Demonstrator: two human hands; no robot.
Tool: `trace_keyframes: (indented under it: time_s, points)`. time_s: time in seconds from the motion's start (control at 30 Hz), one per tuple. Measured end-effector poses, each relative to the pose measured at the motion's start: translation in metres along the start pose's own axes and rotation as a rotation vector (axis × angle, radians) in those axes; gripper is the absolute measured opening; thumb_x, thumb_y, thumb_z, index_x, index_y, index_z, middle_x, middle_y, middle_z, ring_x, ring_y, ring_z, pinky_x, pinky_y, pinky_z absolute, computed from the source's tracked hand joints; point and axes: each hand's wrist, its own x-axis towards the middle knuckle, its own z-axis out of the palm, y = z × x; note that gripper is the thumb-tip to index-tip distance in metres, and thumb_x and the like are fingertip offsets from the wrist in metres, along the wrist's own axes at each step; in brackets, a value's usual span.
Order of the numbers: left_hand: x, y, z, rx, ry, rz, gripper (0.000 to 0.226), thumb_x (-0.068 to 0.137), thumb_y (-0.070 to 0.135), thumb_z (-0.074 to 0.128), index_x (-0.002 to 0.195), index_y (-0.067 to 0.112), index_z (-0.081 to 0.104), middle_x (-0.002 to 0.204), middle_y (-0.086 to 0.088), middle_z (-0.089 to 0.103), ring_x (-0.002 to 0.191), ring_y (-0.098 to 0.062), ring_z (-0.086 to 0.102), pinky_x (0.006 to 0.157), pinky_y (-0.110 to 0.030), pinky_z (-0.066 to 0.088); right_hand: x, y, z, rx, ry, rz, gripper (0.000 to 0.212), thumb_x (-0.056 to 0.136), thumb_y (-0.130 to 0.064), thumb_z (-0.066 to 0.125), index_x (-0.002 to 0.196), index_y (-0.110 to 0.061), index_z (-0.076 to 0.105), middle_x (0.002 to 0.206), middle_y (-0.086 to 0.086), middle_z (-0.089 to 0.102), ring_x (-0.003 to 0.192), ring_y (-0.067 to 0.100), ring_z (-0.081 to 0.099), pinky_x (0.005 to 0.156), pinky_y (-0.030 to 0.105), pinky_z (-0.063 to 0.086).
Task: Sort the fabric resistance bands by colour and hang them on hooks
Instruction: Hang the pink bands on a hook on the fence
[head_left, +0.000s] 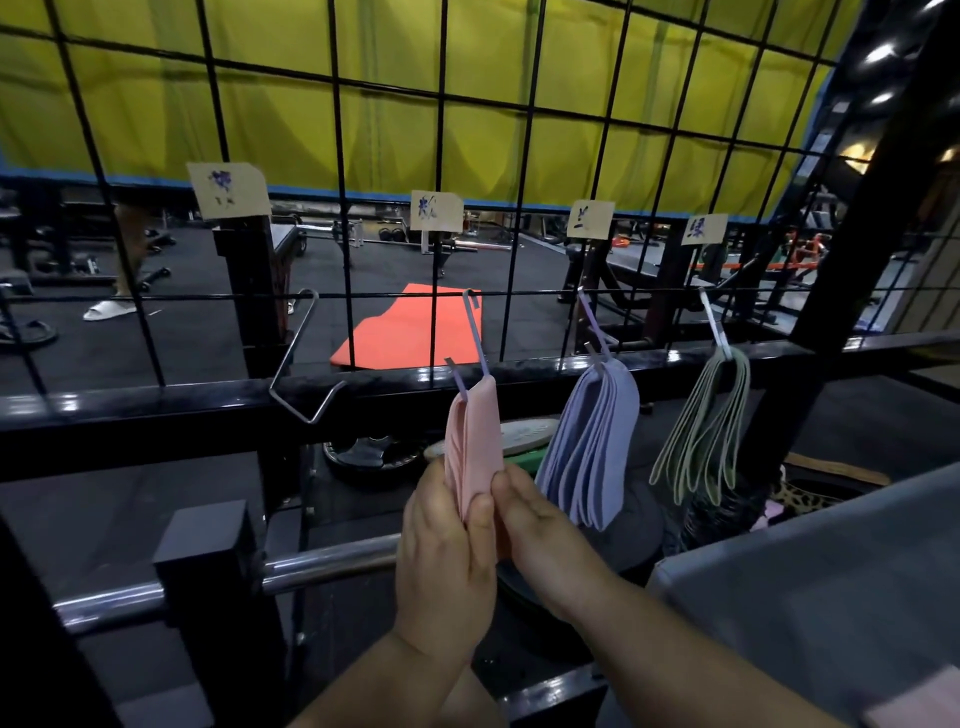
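Observation:
A bunch of pink bands (475, 441) hangs from the second hook (475, 332) on the black wire grid (340, 208). My left hand (444, 561) and my right hand (530, 525) both pinch the lower end of the pink bands. To their right, several lilac-blue bands (597, 441) hang from the third hook (592, 322). Thin green bands (706, 431) hang from the fourth hook (714, 325). The leftmost hook (298, 358) is bare. A paper label sits above each hook: (228, 189), (436, 210), (589, 221), (704, 228).
A black rail (156, 410) runs below the grid, with a chrome bar (322, 566) lower down. Weight plates (374, 454) lie behind the bands. A grey surface (831, 597) fills the lower right. Beyond the grid lie an orange mat (410, 327) and gym equipment.

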Motion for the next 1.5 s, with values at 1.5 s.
trace_keyframes:
  time_s: [1.5]
  points:
    - [-0.043,-0.008,-0.009,-0.057,-0.228,-0.206,0.048,0.093,0.062,0.026,0.094,0.023,0.054,0.067,0.003,0.061,0.062,-0.011,0.059,0.063,-0.039,0.05,-0.029,0.043,-0.016,-0.382,0.063,-0.072,0.034,0.104,-0.041,0.034,0.084,-0.017,0.047,0.07,0.002,0.055,0.064,0.012,0.051,0.067,0.035,0.044]
